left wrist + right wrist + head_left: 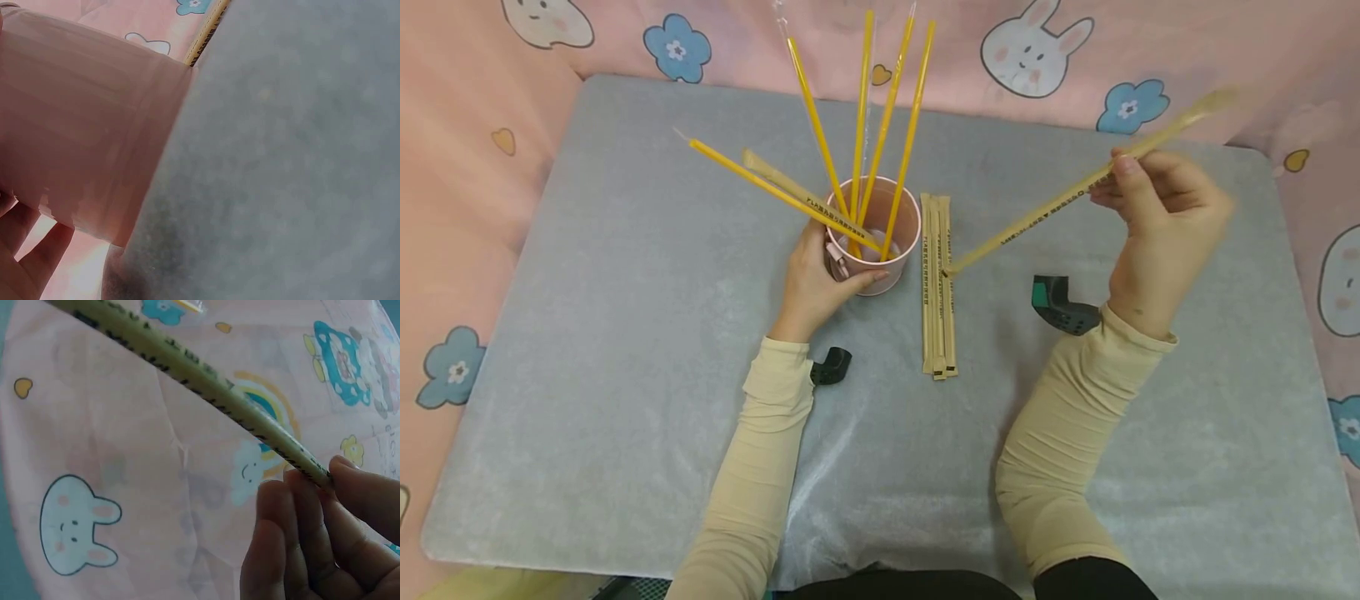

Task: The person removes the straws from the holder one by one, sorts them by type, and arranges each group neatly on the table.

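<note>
My left hand [814, 283] grips a pink cup [912, 212] from its near left side, fingers and thumb around the wall. Several yellow straws [904, 137] in clear wrappers lean in the cup, along with one straw in a printed paper wrapper [775, 177]. Thumb and fingertips of my right hand [1165, 208] pinch another paper-wrapped straw [1037, 217], tilted with its lower end over the wrapped straws on the table. The same straw [206, 378] crosses the right wrist view. In the left wrist view, the cup's wall [81, 119] fills the left side.
Several paper-wrapped straws [938, 333] lie side by side just right of the cup. The table [625, 350] has a grey cloth. A pink printed curtain [925, 58] hangs behind it. Black camera mounts [1067, 312] stick out from both wrists.
</note>
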{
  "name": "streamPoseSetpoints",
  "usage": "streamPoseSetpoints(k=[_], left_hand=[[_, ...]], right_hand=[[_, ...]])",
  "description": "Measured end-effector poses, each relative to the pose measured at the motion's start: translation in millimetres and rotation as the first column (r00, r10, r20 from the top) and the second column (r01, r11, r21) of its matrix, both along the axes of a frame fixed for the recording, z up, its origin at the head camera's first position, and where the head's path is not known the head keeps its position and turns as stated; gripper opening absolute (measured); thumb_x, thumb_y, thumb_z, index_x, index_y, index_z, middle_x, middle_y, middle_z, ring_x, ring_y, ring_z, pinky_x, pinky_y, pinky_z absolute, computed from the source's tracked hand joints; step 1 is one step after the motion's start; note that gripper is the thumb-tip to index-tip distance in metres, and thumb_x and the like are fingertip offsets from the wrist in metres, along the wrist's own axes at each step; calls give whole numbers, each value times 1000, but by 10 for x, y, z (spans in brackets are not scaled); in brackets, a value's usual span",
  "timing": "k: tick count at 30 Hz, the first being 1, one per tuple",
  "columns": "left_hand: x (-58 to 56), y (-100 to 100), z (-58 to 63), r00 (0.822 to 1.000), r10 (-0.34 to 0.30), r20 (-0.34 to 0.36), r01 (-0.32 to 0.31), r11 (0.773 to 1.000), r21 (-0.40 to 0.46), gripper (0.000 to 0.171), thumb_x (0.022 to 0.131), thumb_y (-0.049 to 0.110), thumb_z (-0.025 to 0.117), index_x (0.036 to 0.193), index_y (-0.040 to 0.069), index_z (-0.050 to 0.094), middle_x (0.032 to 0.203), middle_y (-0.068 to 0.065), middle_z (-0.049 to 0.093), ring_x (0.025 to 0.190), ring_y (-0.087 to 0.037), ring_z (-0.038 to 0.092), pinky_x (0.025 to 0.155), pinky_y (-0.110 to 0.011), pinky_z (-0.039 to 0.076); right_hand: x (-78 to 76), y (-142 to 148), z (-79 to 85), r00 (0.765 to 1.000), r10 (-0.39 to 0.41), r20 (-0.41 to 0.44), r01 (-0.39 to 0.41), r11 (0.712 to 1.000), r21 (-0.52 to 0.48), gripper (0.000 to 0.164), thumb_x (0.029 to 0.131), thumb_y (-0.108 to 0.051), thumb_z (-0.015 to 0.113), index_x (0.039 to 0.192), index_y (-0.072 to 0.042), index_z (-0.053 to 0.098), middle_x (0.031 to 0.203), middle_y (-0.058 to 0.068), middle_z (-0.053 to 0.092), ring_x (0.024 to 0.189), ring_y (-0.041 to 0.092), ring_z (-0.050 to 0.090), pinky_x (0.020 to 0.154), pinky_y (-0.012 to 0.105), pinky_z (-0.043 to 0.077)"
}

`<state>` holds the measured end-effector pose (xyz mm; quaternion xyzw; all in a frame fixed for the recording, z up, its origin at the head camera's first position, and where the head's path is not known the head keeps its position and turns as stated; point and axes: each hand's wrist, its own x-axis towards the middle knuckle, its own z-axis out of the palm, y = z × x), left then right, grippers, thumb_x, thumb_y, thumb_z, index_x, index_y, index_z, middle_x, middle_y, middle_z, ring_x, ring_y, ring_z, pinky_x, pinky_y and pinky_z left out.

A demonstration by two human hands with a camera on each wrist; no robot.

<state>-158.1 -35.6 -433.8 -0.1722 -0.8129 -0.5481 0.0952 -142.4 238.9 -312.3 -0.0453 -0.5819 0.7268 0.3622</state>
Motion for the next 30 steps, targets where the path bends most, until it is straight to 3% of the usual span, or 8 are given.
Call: streamPoseSetpoints(k=[5, 9, 14, 16, 21, 25, 30], left_hand=[[-2, 0, -2, 1000, 3, 1, -3, 1000, -6, 99, 64, 19, 89, 143, -1, 32, 131, -18, 50, 123, -26, 45, 105, -29, 32], [-4, 1, -6, 1000, 6, -1, -6, 1000, -12, 99, 64, 21, 88, 143, -1, 31, 131, -18, 50, 123, -26, 45, 105, -29, 32], [0, 1, -4, 1000, 8, 1, -8, 1000, -13, 99, 64, 20, 89, 143, -1, 32, 130, -18, 50, 123, -26, 46, 105, -29, 32], [2, 3, -3, 1000, 8, 3, -8, 1000, -14, 99, 64, 20, 89, 143, 0, 32, 130, -18, 50, 123, -26, 46, 105, -30, 32], [1, 7, -3, 1000, 11, -2, -11, 1000, -16, 98, 65, 20, 88, 143, 0, 32, 131, -18, 50, 123, -26, 46, 105, -30, 32], [3, 5, -1, 1000, 9, -8, -9, 1000, -14, 99, 64, 20, 89, 143, -1, 32, 131, -18, 50, 123, -26, 45, 105, -30, 32], [1, 3, -8, 1000, 13, -17, -13, 1000, -15, 100, 63, 21, 89, 143, -1, 32, 131, -18, 50, 123, -26, 46, 105, -29, 32]], right_hand=[[-7, 42, -37, 976, 93, 198, -114, 989, 97, 4, 79, 8, 70, 80, 12, 70, 69, 13, 67, 59, 21, 59, 63, 25, 52], [-41, 50, -111, 918, 172, 357, -264, 937, 227, 5, 81, 3, 70, 83, 6, 72, 71, 6, 68, 61, 18, 60, 64, 22, 51], [-110, 47, -216, 795, 150, 589, -447, 800, 400, 6, 85, -5, 69, 86, -1, 73, 70, -7, 67, 63, 12, 62, 64, 20, 51], [-131, 50, -252, 752, 137, 644, -514, 735, 443, 11, 86, -8, 68, 89, 2, 72, 69, -10, 67, 64, 11, 63, 64, 20, 51], [-168, 54, -319, 665, 164, 729, -641, 627, 443, 21, 88, -12, 67, 95, 8, 68, 71, -8, 67, 65, 10, 64, 65, 21, 52], [-209, 51, -388, 607, 200, 769, -698, 596, 396, 24, 89, -14, 66, 96, 8, 67, 74, -4, 68, 68, 15, 65, 66, 24, 53], [-281, 68, -519, 566, 269, 779, -731, 600, 324, 24, 90, -12, 64, 97, 11, 65, 74, -3, 68, 67, 14, 66, 66, 28, 55]])
